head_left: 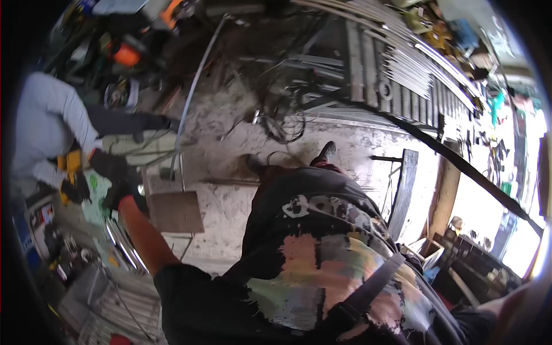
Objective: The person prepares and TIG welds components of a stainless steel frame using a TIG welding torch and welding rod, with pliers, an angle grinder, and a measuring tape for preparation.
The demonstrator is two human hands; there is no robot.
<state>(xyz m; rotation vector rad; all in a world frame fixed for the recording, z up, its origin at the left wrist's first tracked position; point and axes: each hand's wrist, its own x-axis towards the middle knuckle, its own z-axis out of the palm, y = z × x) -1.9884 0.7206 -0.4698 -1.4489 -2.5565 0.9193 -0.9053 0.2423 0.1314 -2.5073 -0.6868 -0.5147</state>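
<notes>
I look down my own body: a black shirt with a paint-like print (322, 259), dark trousers and both shoes (326, 150) on a dusty concrete floor. My left arm reaches out to the left. My left hand (122, 195), in a dark glove, is beside a rusty square metal plate (175, 211) on a thin metal frame. Its fingers are hidden, so any grip is unclear. Only the forearm of my right arm (517, 305) shows at the lower right; the hand itself is out of frame.
Another person in grey clothing (49, 123) crouches at the left with gloved hands (106, 164) near a yellow tool (72, 164). A long thin rod (192, 86), cables, stacked metal bars and a grate (402, 75) cover the floor ahead.
</notes>
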